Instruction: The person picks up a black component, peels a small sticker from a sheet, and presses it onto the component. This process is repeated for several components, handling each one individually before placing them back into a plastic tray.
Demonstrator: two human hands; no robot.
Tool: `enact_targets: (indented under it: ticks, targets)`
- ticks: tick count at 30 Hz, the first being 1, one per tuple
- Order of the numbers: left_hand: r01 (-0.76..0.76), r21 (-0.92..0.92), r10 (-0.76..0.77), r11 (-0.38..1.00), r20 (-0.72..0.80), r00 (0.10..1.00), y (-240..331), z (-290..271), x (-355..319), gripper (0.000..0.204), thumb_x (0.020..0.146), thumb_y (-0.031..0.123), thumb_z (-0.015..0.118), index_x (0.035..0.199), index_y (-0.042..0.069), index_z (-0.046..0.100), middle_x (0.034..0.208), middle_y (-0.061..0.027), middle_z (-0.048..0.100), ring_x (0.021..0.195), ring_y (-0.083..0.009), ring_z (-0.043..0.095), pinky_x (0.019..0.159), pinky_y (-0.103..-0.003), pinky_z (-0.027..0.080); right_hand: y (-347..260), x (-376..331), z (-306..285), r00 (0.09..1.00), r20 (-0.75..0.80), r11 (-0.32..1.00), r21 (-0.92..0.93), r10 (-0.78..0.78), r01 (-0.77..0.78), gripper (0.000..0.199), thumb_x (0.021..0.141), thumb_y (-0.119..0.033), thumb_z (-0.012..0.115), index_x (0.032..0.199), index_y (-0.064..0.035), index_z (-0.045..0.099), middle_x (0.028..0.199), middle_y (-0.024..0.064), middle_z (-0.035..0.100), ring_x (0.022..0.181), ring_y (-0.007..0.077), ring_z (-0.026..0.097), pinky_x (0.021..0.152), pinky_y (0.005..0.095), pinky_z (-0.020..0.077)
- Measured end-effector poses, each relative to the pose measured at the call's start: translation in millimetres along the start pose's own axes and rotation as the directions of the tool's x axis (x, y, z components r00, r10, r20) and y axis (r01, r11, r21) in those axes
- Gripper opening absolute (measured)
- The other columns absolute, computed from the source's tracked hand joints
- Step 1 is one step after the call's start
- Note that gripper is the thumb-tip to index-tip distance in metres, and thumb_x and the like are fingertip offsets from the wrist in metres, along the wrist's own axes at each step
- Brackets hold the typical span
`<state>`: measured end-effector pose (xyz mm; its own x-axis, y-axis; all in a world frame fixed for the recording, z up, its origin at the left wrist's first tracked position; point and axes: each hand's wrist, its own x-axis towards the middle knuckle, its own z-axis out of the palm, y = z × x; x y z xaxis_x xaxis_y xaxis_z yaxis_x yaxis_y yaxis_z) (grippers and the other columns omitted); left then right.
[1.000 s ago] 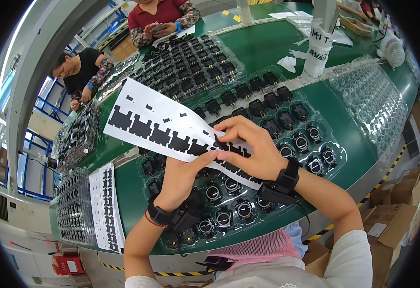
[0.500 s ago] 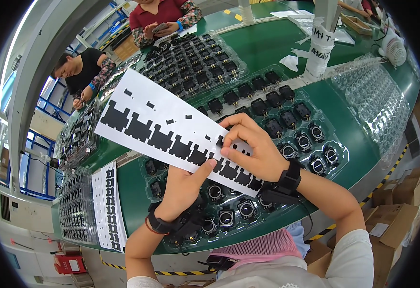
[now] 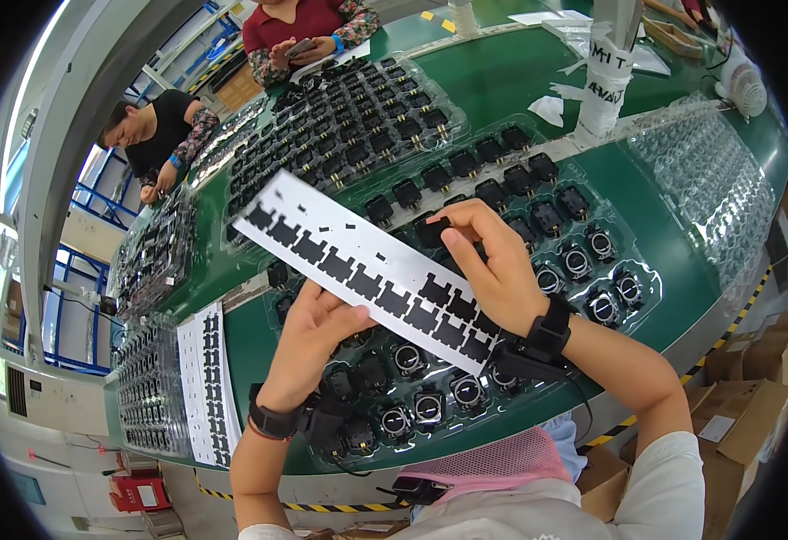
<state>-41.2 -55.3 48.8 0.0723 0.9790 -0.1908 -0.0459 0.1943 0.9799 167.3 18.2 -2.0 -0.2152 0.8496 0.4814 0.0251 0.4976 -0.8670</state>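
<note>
Pinched between right hand [image 3: 493, 270] fingertips, small black sticker [image 3: 432, 230] at 12 o'clock of that hand, left hand [image 3: 308, 346] closed on white backing sheet [image 3: 367, 270] from beneath, sheet slanting from 10 to 4 o'clock over clear tray [image 3: 646, 288] of black components, left fingers hidden behind sheet, tray's near cells partly covered by both wrists.

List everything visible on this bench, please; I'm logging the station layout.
sticker sheet: one, white with black die-cut pads, held above the middle of the table
black pad: one, pinched at the right hand's fingertips
clear tray of round-lensed parts: one, black parts, under the hands
tray of black parts: one, far centre
empty clear tray: one, far right
spare sticker sheets: two, white, lower left
table: one, green, curved
taped post: one, white, far right of centre
co-workers: two, at the far edge
cardboard boxes: several, brown, lower right
left hand: holds the sheet from below, black wristband
right hand: on the sheet's near end, black wristband
</note>
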Motion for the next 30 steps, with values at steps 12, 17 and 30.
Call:
enact_targets:
  ticks: [12, 17, 30]
  targets:
    - [0.275, -0.397, -0.187, 0.876, 0.246, 0.951, -12.1, 8.4, 23.7, 0.034, 0.088, 0.011, 0.058, 0.119, -0.001, 0.048, 0.115, -0.0113, 0.057, 0.111, -0.0222, 0.054, 0.099, -0.037, 0.041, -1.9, -0.2, 3.5, 0.979, 0.059, 0.975, -0.092, -0.196, 0.201, 0.011, 0.079, 0.007, 0.06, 0.085, 0.0006, 0.053, 0.098, 0.0108, 0.056, 0.082, 0.019, 0.059, 0.069, 0.027, 0.0489]
    - [0.25, -0.46, -0.239, 0.852, 0.083, 0.967, -20.2, 22.6, 45.8, 0.031, 0.088, 0.011, 0.059, 0.117, 0.001, 0.053, 0.113, -0.0081, 0.058, 0.107, -0.0181, 0.055, 0.096, -0.034, 0.044, 1.6, -0.8, 3.1, 0.99, -0.003, 0.989, -0.046, -0.143, 0.143, 0.011, 0.079, 0.006, 0.061, 0.084, 0.001, 0.053, 0.098, 0.011, 0.055, 0.083, 0.0202, 0.059, 0.07, 0.0276, 0.0489]
    - [0.075, -0.428, -0.099, 0.901, -0.034, 0.995, -10.1, 41.4, 28.2, 0.039, 0.083, 0.002, 0.056, 0.122, 0.002, 0.046, 0.111, -0.0075, 0.058, 0.101, -0.0178, 0.058, 0.088, -0.036, 0.048, -3.2, 0.1, -0.4, 0.967, 0.027, 0.961, -0.106, -0.255, 0.256, 0.012, 0.073, 0.001, 0.07, 0.08, -0.0014, 0.06, 0.105, 0.0092, 0.057, 0.09, 0.0209, 0.058, 0.076, 0.0297, 0.0494]
